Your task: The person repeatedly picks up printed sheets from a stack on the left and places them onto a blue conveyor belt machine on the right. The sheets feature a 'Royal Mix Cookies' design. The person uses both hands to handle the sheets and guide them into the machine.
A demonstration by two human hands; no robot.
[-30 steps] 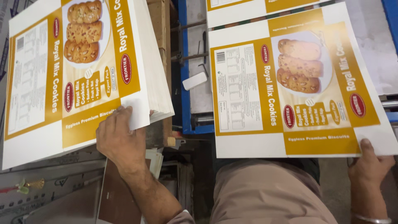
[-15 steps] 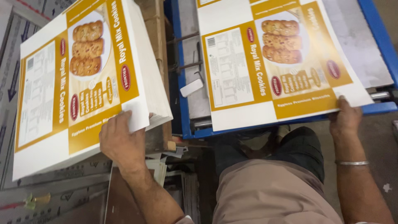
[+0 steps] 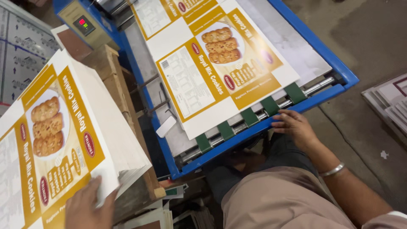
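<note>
A head-worn camera looks down at a person feeding printed cardboard into a machine. The left hand (image 3: 89, 208) rests flat, fingers spread and not clenched, on the near corner of a thick stack of printed sheets (image 3: 55, 140) at the left. Each sheet is white and mustard yellow with a picture of biscuits on a plate. The stack sits on a wooden block (image 3: 112, 80), tilted towards the person.

The right hand (image 3: 294, 127) lies open and holds nothing, its fingertips touching the near blue rail of the feeder bed (image 3: 254, 127), just beside the green belts (image 3: 248, 116) and a steel roller. One loose sheet (image 3: 220, 68) of the same print lies flat on the bed, apart from the hand, with another sheet farther up. A small control box with a lit display (image 3: 85, 25) stands at the far left of the machine. More flat board lies on the concrete floor (image 3: 360, 42) at the right.

A single sheet looks light, thin and smooth, likely to slide and to bend if lifted by one corner. The whole stack is probably heavy. Taking a sheet by its near edge seems the surest hold.
</note>
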